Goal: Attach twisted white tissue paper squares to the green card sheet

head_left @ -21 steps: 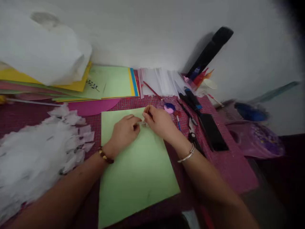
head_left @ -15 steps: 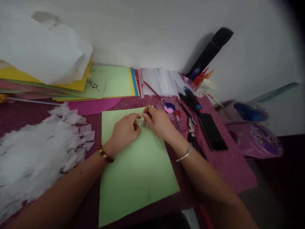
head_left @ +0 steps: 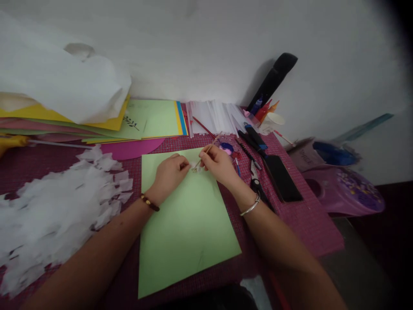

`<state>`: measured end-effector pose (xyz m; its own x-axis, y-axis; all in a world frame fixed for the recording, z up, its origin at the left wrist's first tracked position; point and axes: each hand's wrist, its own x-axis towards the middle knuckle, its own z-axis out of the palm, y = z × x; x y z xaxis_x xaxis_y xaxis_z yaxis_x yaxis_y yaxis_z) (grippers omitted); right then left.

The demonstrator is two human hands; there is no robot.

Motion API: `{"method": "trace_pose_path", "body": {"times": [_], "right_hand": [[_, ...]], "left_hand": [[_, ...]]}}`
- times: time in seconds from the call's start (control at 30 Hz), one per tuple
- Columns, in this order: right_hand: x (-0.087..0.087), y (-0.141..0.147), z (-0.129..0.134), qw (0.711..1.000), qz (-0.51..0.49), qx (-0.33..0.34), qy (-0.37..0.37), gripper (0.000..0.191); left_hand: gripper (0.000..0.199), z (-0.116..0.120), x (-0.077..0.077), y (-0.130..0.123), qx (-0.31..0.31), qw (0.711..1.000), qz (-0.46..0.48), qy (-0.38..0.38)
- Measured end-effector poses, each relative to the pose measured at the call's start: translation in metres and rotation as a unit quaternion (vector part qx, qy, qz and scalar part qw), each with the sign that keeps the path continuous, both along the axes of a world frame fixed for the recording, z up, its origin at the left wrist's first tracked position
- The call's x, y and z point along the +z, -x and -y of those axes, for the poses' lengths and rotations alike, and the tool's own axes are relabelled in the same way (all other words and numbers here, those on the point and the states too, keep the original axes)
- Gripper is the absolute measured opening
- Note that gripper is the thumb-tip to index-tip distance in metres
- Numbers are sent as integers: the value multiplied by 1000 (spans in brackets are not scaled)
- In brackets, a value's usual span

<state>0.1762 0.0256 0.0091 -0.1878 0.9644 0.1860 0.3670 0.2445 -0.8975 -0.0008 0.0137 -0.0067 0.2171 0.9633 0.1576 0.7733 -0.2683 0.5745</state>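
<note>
A sheet of light green paper (head_left: 180,241) lies in front of me, with a small whitish cluster (head_left: 196,168) near its top edge. Between the thumb and fingers of my right hand (head_left: 219,167) is a thin wooden stick (head_left: 211,145), its lower tip touching or just above that cluster. My left hand (head_left: 170,174) rests on the paper to the left of the cluster, thumb and fingertips pinched together. Whatever those fingertips may hold is too small to make out.
White paper scraps (head_left: 61,211) are heaped on the left. Behind are coloured sheets (head_left: 158,118) and clear strips (head_left: 211,116). To the right lie a paint palette (head_left: 227,147), scissors (head_left: 254,178) and a black phone (head_left: 282,178). A pink container (head_left: 335,193) stands beyond the table edge.
The stick in my right hand has tilted and now shows clearly, its tip at the cluster. My left thumb and fingers have closed into a pinch. The view has shifted slightly.
</note>
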Motion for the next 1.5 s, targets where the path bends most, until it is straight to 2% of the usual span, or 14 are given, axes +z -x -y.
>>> {"method": "trace_pose_path", "body": {"times": [0.13, 0.3, 0.4, 0.53, 0.6, 0.67, 0.77, 0.83, 0.9, 1.0, 1.17, 1.27, 1.4, 1.5], "right_hand": [[-10, 4, -1, 999, 45, 12, -7, 12], [-6, 4, 2, 997, 68, 28, -38, 14], [-5, 1, 4, 993, 101, 3, -52, 17], [-8, -2, 3, 991, 127, -19, -44, 21], [-8, -2, 3, 990, 135, -21, -40, 22], [-8, -3, 4, 989, 143, -20, -40, 22], [-8, -2, 3, 987, 151, -22, -40, 22], [-9, -2, 3, 988, 147, -24, -36, 21], [-9, -1, 3, 989, 140, -24, -29, 19], [-8, -1, 3, 990, 137, -22, -23, 15], [-9, -3, 2, 990, 139, -22, -28, 15], [-10, -3, 2, 989, 142, -19, -29, 18], [-9, -3, 2, 989, 143, -19, -32, 20], [-10, -3, 2, 990, 137, -21, -35, 19]], "left_hand": [[14, -6, -7, 2, 22, 997, 79, 8], [16, -5, -11, 4, 76, 979, 190, 2], [28, 6, 0, 5, 41, 987, 153, -6], [31, 27, 30, 14, -42, 999, -7, -12], [19, 35, 48, 31, -93, 990, -109, -7], [17, 35, 63, 60, -95, 976, -194, 17], [19, 20, 77, 122, 6, 972, -227, 50], [19, 7, 81, 166, 92, 980, -168, 58], [18, -2, 82, 201, 208, 973, -59, 79], [19, -7, 77, 228, 272, 954, 43, 119], [15, -17, 56, 231, 273, 951, 26, 144], [16, -28, 48, 232, 241, 957, 13, 159], [27, -37, 43, 231, 218, 964, -36, 146], [18, -36, 46, 226, 225, 961, -51, 155]]}}
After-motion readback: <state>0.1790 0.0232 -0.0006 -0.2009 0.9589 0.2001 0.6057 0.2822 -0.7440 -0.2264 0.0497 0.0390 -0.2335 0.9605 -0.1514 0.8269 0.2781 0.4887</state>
